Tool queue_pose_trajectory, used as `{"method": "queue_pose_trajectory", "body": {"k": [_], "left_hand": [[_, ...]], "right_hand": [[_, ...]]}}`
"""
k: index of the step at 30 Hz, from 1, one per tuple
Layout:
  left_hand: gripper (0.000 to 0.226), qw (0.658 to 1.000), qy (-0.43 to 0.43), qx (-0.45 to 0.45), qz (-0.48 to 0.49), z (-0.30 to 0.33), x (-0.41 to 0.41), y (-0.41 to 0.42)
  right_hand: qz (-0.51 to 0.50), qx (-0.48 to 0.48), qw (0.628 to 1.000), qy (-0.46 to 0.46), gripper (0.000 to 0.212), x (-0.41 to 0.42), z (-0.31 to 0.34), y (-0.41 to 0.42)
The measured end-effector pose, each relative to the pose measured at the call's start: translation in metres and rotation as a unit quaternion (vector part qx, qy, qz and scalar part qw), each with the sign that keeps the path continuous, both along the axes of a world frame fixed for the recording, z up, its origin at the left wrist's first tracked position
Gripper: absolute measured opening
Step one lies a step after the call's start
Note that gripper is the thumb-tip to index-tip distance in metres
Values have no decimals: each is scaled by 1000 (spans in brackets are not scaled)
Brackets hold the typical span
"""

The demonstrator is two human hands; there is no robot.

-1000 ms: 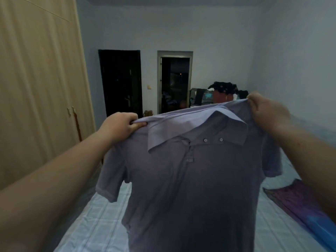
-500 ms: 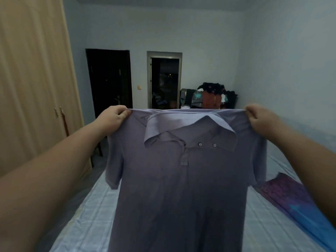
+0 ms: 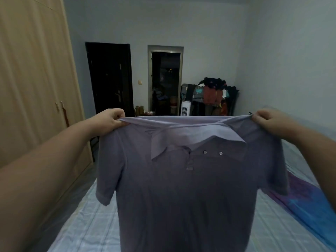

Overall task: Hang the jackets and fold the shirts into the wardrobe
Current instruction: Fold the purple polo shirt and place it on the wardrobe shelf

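A purple polo shirt [image 3: 190, 188] is held up in the air, spread flat and facing the holder, above a bed with a pale checked sheet [image 3: 87, 224]. The left hand [image 3: 109, 120] pinches the shirt at one shoulder seam, fingers curled tight over a fold of cloth; the right hand [image 3: 267, 120] grips the opposite shoulder in the same way. The two hands stand well apart — the top edge of the shirt is drawn nearly straight between them.

The collar [image 3: 190, 135] lies open and turned out, paler than the body, with two small buttons [image 3: 212, 152] showing on the placket. Both short sleeves hang down at the sides. The hem falls out of view below.

The wardrobe [image 3: 32, 88], light wood with its doors closed, stands along the left side of the bed. A purple and blue cloth [image 3: 309, 202] lies on the bed at the right. At the far wall — a dark door [image 3: 109, 79], an open doorway [image 3: 165, 80] and a rack heaped with clothes [image 3: 212, 91].
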State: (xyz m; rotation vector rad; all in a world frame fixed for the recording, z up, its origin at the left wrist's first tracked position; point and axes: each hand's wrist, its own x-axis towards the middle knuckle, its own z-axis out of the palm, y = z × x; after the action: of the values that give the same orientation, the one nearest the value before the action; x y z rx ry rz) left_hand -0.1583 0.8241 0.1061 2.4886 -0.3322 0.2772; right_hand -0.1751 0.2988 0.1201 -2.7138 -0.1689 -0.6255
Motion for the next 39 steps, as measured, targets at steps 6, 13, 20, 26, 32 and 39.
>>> {"method": "queue_pose_trajectory", "body": {"k": [6,13,20,26,32,39], "left_hand": [[21,980,172,-27,-98,7,-17,10],[57,947,179,-236,-121,-31,19,8],[13,996,82,-42,10,-102,106,-32],[13,991,94,55,74,-217,228,-75],[14,977,160,77,122,-400,370,-101],[20,956,195,155,158,-623,505,-124]], "right_hand": [[22,71,996,-50,19,-7,-5,-12],[27,102,990,-90,30,-2,-25,-14],[-31,62,996,54,37,88,-91,-43],[-92,0,988,122,15,220,-219,-52],[-100,-13,975,200,16,373,-406,-63],[-114,-30,961,251,12,521,-632,-82]]}}
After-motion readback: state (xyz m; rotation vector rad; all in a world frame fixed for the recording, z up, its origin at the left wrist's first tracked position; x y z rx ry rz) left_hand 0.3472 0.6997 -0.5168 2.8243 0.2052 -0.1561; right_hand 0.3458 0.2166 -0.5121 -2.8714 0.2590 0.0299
